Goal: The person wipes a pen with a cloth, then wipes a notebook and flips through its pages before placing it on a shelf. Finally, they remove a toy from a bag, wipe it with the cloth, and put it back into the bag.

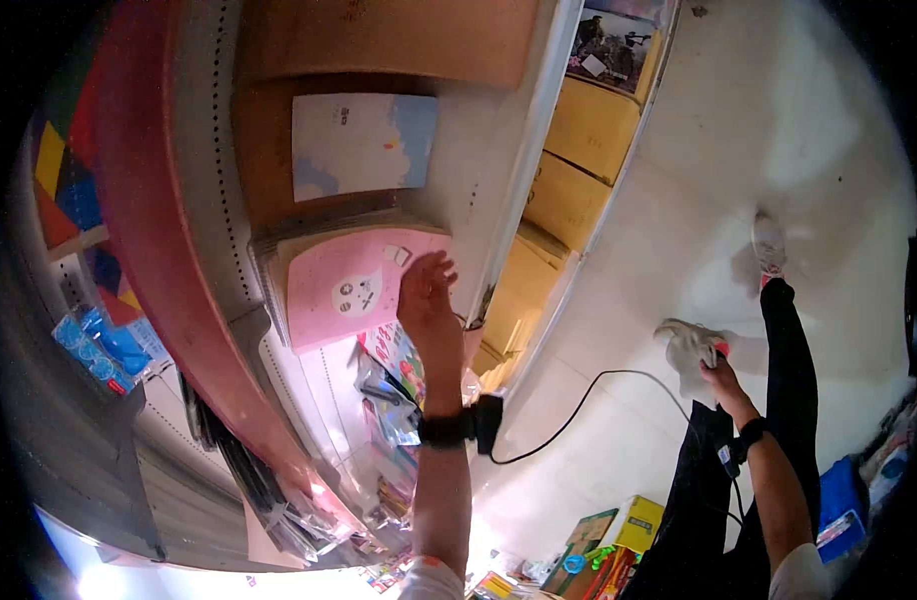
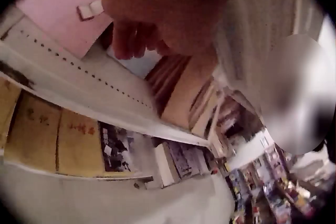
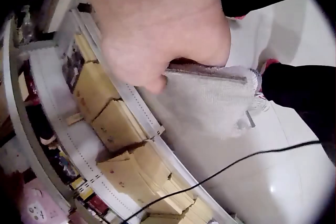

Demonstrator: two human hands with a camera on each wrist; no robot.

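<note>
My left hand (image 1: 429,300) hovers at the right edge of a stack topped by a pink notebook (image 1: 314,285) with a white cartoon face. Its fingers bend loosely and hold nothing; in the left wrist view the hand (image 2: 163,14) overlaps the shelf, beside the notebook's corner. Beyond the stack lies a pale notebook with blue cloud shapes (image 1: 364,145). Low by my legs, my right hand (image 1: 727,383) grips a greyish-white cloth (image 1: 687,355). The right wrist view shows the cloth (image 3: 205,103) hanging below the curled fingers; the part inside the grip is hidden.
Tan paper-covered notebooks (image 1: 569,195) fill the lower shelf. A pink-edged upper shelf (image 1: 169,200) runs along the left. A black cable (image 1: 619,373) loops between my wrists. Boxes and bright goods (image 1: 609,540) stand on the floor near my legs.
</note>
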